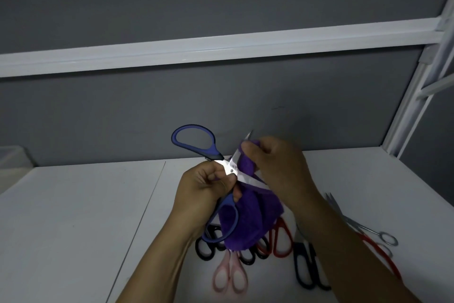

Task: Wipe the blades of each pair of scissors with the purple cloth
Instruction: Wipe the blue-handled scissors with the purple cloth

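Blue-handled scissors are held up over the white table, blades spread apart. My left hand grips them at the pivot and lower handle. My right hand pinches the purple cloth around the upper blade, whose tip sticks out above the fingers. The rest of the cloth hangs down below both hands. On the table lie other pairs: pink-handled scissors, black-handled scissors, red-handled scissors, another black pair and all-metal scissors.
The white table runs left and right, with a seam down its left half. A grey wall with a white rail stands behind. A white metal frame rises at the right.
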